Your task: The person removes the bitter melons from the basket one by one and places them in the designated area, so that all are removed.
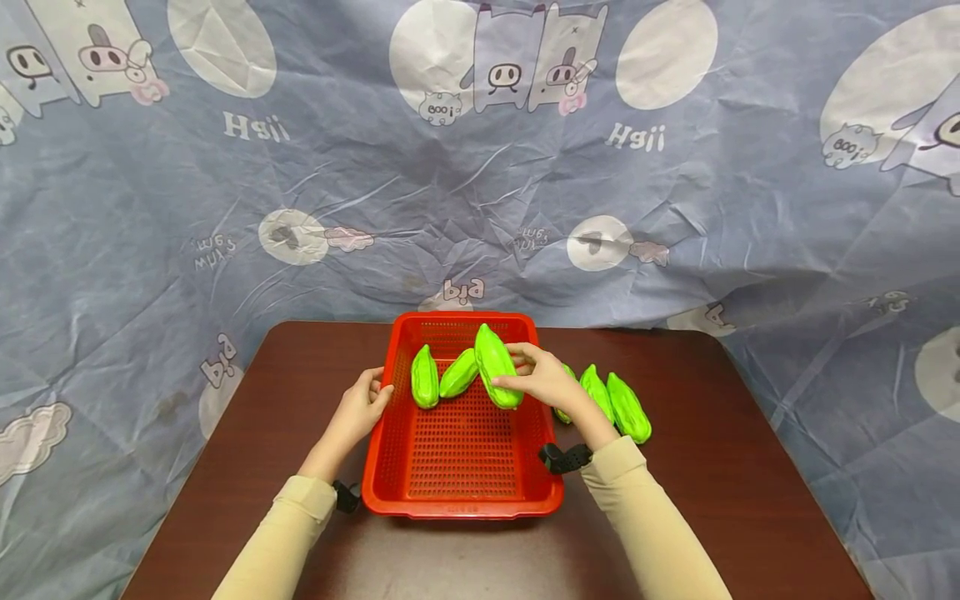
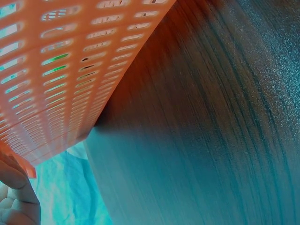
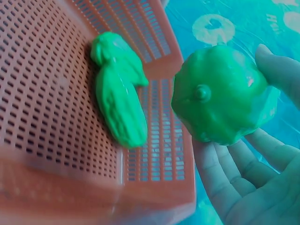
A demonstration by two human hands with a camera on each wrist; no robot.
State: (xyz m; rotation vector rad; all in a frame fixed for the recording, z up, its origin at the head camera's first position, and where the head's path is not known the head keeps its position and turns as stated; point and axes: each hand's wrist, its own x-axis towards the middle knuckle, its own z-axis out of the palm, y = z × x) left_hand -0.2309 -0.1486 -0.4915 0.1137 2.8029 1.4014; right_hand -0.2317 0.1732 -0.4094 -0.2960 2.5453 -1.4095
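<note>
A red perforated plastic basket (image 1: 462, 510) stands on the table. My left hand (image 1: 365, 406) grips its left rim; in the left wrist view only part of that hand (image 2: 18, 197) shows beside the rim. My right hand (image 1: 542, 375) holds a bright green ridged gourd (image 1: 497, 367) over the right side of the basket, thumb on one side and fingers on the other. In the right wrist view the held gourd (image 3: 218, 96) shows its rounded, lobed end with a small nub. Two like gourds, one upright (image 1: 425, 377) and one slanted (image 1: 459, 374), lie inside the basket.
Right of the basket, more green gourds (image 1: 628, 408) lie on the dark brown table (image 1: 712, 467), one partly hidden behind my right arm. A grey-blue printed cloth (image 1: 465, 192) hangs behind the table's back edge. Each wrist wears a black strap (image 1: 566, 458).
</note>
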